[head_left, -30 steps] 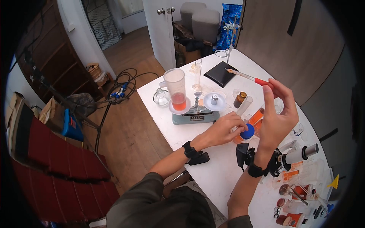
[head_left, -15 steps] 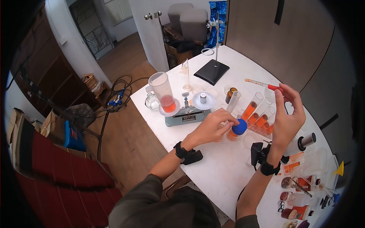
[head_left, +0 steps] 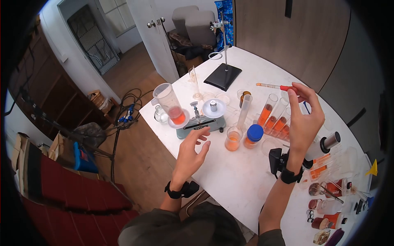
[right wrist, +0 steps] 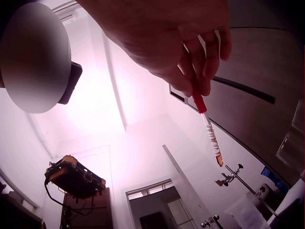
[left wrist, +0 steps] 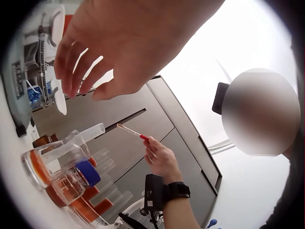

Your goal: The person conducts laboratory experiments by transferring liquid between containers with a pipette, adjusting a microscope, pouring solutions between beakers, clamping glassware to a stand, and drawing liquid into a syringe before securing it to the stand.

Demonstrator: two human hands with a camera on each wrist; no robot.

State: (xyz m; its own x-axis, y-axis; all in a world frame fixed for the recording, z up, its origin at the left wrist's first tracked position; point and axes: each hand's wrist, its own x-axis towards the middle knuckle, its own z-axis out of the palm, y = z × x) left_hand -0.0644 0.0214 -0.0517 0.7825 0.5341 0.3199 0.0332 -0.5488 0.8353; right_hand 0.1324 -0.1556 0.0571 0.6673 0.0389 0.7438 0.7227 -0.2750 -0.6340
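Note:
In the head view the left hand (head_left: 191, 158) hangs over the table's front edge, its fingers loosely spread and holding nothing. Ahead of it is a balance (head_left: 201, 128), with a cup of red-orange liquid (head_left: 166, 98) on one pan and a metal weight (head_left: 213, 106) on the other. The raised right hand (head_left: 305, 119) pinches the red bulb (head_left: 286, 87) of a dropper (head_left: 269, 85), which lies nearly level in the air. Between the hands stand a small beaker of orange liquid (head_left: 232, 142) and a blue-capped jar (head_left: 255, 133). The left wrist view shows the dropper (left wrist: 129, 130) too.
Tubes of orange liquid (head_left: 281, 122) stand behind the jar. A clear tube (head_left: 245, 110) rises behind the beaker, near a brown bottle (head_left: 245, 98). A black-based stand (head_left: 223, 77) is at the back; a microscope (head_left: 324, 145) and several bottles (head_left: 334, 188) line the right side.
The left hand has drawn back from beside the blue-capped jar toward the left, its fingers now spread, leaving the small beaker in sight. The right hand still pinches the dropper, now closer to level.

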